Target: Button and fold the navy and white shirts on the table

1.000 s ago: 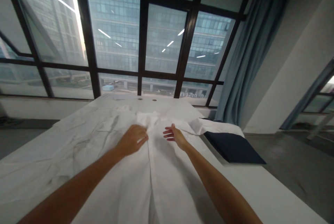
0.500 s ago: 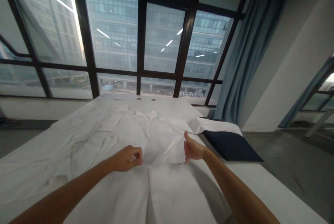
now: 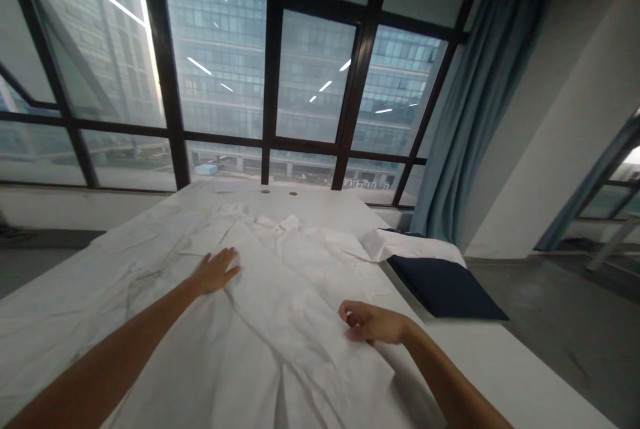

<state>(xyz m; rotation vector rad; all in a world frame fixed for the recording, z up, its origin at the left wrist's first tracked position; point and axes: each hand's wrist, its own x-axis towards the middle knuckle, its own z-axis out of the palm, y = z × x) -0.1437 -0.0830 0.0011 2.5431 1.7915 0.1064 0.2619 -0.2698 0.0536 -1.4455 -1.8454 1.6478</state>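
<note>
A long white coat (image 3: 270, 296) lies spread on a white table, its collar (image 3: 277, 222) towards the window. My left hand (image 3: 215, 270) rests flat on the coat's left side, fingers stretched out. At the coat's right side, my right hand (image 3: 373, 324) has its fingers curled in a pinch at the cloth. The exact spot of the pinch is partly hidden by the fingers. A loose front edge of the coat runs slantwise below the two hands, with folds around it.
More creased white cloth (image 3: 125, 289) covers the left part of the table (image 3: 330, 201). On the right lie a dark navy folded piece (image 3: 445, 286) and a white folded cloth (image 3: 420, 244) partly over it. Large windows, a blue curtain (image 3: 480, 102) and a pillar stand behind.
My left hand has moved forward and left and opened from a curled shape to flat. My right hand has come nearer and lower, and the raised cloth has settled flatter.
</note>
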